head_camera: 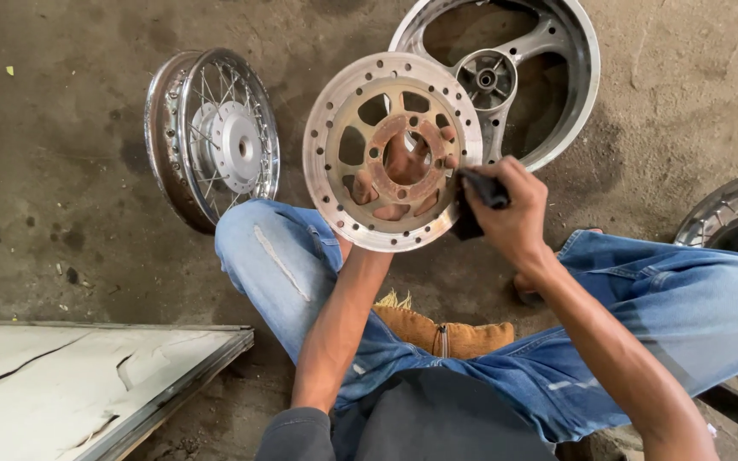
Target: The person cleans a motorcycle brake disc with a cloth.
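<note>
One rusty brake disc (392,152) is held up over the knees, the left hand (399,166) gripping it from behind, fingers through its centre; the right hand (506,209) pinches one dark cloth (478,198) against its rim. Three wheels rest on the floor (61,137): one spoked wheel (213,137), one cast rim (506,72), one partly visible wheel (732,218)

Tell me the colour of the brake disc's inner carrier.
Rusty reddish-brown, inside a dull silver-grey drilled outer ring of the brake disc. The head view shows it best.
</note>
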